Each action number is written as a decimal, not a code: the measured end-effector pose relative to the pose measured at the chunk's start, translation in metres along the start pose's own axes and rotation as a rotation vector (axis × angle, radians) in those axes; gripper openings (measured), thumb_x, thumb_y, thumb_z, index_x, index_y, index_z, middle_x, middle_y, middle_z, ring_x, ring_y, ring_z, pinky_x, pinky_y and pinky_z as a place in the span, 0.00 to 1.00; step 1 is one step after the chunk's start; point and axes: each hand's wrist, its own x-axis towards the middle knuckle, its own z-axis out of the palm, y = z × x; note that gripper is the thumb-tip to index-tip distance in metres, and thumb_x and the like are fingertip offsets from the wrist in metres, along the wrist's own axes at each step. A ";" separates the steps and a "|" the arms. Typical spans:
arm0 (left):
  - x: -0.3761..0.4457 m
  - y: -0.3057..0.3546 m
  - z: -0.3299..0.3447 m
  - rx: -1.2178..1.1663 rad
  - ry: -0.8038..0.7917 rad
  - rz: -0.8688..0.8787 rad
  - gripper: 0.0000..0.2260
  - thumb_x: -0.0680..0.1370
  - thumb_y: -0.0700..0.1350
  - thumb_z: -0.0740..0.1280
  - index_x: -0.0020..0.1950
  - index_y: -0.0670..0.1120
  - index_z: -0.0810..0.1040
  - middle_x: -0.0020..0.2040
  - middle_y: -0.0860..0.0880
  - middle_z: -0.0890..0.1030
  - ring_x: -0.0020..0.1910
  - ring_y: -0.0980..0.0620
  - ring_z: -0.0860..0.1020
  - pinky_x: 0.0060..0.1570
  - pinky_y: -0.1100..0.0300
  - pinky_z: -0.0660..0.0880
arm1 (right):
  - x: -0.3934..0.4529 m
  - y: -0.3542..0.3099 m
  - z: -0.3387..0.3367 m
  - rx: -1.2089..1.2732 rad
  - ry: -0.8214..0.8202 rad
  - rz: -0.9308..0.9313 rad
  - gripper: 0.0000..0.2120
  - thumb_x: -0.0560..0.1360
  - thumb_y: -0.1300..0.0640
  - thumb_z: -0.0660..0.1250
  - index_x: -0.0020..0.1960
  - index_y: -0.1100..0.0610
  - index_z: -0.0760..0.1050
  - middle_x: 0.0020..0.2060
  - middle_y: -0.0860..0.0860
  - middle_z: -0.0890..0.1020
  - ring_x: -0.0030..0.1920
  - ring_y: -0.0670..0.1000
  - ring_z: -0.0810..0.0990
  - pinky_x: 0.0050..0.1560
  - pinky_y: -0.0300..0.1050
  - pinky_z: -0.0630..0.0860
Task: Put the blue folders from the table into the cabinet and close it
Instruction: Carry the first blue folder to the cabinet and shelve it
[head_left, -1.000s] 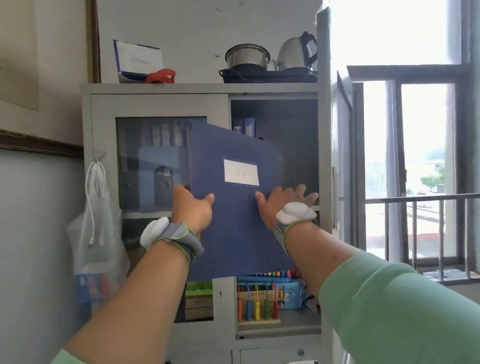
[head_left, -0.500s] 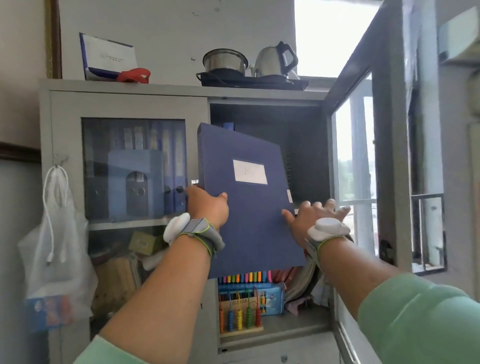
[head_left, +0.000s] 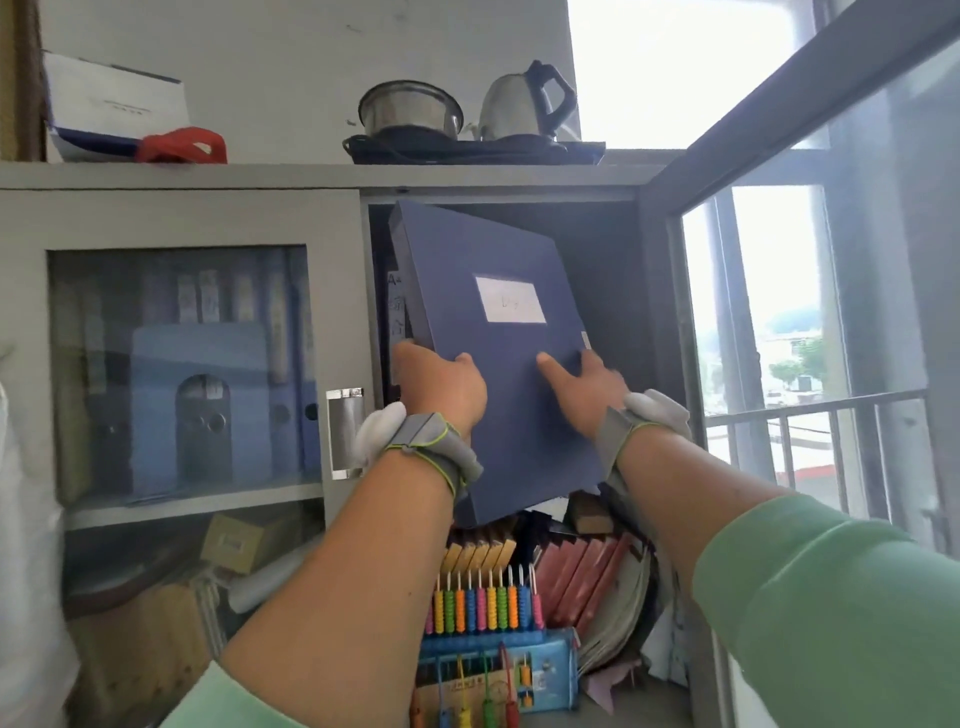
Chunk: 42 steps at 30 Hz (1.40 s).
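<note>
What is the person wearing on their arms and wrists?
Both forearms are bare, with light green sleeves pushed up toward the elbows. Each wrist carries a grey strap edged in yellow-green, with a smooth white rounded pod fixed to it: one on the left wrist, one on the right wrist. The left hand and right hand are ungloved. No cables show.

Both forearms bare. Left hand (head_left: 447, 384) and right hand (head_left: 589, 387): each wrist carries a grey strap (head_left: 434, 452) edged in yellow-green piping, with a rounded white module (head_left: 657, 410) mounted on it. Light green sleeves (head_left: 831, 613), pushed up toward the elbows.
</note>
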 end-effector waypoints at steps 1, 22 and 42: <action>0.004 -0.001 0.006 -0.001 -0.004 -0.003 0.09 0.78 0.37 0.62 0.58 0.42 0.69 0.51 0.46 0.77 0.43 0.47 0.73 0.46 0.64 0.75 | 0.009 0.001 0.001 0.022 -0.017 -0.005 0.45 0.65 0.26 0.53 0.75 0.50 0.57 0.69 0.59 0.68 0.67 0.64 0.68 0.68 0.58 0.63; 0.095 -0.064 0.113 0.262 0.154 0.183 0.27 0.77 0.39 0.66 0.75 0.43 0.62 0.70 0.41 0.73 0.69 0.40 0.72 0.70 0.45 0.68 | 0.133 -0.001 0.079 0.234 -0.281 -0.196 0.27 0.77 0.41 0.57 0.68 0.58 0.71 0.68 0.56 0.73 0.67 0.57 0.71 0.68 0.48 0.66; 0.150 -0.114 0.112 0.728 0.015 0.399 0.29 0.80 0.42 0.60 0.79 0.51 0.54 0.71 0.45 0.63 0.68 0.42 0.68 0.56 0.62 0.64 | 0.167 -0.005 0.137 0.422 -0.418 -0.053 0.36 0.77 0.37 0.53 0.78 0.54 0.49 0.75 0.55 0.60 0.73 0.58 0.62 0.71 0.48 0.59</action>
